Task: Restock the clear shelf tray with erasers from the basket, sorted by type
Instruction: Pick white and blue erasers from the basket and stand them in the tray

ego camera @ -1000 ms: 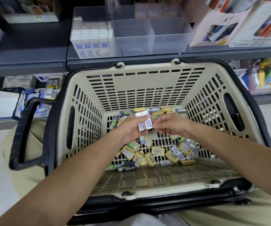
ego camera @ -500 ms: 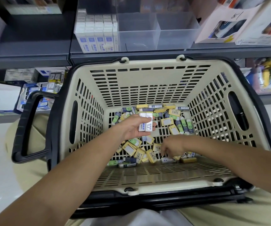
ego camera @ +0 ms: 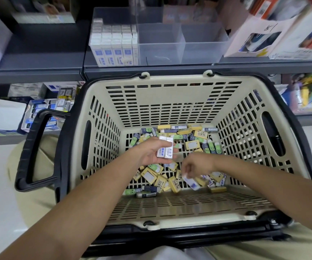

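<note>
Both bare forearms reach in from 6 o'clock over the near rim of the basket. The right hand is lower and nearer, palm down, its fingers curled and pinching one white eraser just above the loose pile; that eraser is blurred, and its long axis runs roughly from 10 to 4 o'clock. Just beyond, toward 11 o'clock of it, the left hand is turned palm up, fingers closed round two white erasers held side by side, long axes pointing at about 12 o'clock and blue-printed ends toward 6. Below and behind the hands, mixed erasers lie on the basket floor: yellow, green-faced, dark blue and white ones, facing every way and too many to count. Farthest, at 12 o'clock on the grey shelf, stands the clear shelf tray; stacked white erasers fill its left compartment in four columns, blue labels facing 6 o'clock.
</note>
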Demonstrator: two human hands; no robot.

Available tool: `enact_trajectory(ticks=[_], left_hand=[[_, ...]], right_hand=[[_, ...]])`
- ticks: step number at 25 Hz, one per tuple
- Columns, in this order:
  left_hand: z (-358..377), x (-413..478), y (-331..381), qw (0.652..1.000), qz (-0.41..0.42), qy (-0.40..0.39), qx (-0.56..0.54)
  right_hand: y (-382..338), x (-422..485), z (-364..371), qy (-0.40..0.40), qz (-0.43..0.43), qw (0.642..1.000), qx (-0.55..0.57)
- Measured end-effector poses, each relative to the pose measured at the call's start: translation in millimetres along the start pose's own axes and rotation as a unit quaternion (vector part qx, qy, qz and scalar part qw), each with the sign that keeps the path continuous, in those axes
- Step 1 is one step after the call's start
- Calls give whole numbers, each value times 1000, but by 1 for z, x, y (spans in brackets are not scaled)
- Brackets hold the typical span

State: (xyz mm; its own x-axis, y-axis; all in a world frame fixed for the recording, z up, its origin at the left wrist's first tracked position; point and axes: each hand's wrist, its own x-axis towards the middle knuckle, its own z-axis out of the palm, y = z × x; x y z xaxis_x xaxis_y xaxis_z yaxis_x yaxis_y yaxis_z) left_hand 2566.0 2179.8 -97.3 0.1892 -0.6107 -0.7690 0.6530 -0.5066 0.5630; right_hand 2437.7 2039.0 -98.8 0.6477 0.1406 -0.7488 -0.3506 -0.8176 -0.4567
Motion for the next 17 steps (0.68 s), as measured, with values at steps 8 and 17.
enact_trajectory(ticks=[8, 17], left_hand=[[1, 5, 2, 996, 16, 46, -78], [5, 0, 6, 993, 33, -11, -117]], right_hand=[[-13, -18, -29, 337, -37, 928, 152], [-19, -11, -19, 358, -181, 911, 98]])
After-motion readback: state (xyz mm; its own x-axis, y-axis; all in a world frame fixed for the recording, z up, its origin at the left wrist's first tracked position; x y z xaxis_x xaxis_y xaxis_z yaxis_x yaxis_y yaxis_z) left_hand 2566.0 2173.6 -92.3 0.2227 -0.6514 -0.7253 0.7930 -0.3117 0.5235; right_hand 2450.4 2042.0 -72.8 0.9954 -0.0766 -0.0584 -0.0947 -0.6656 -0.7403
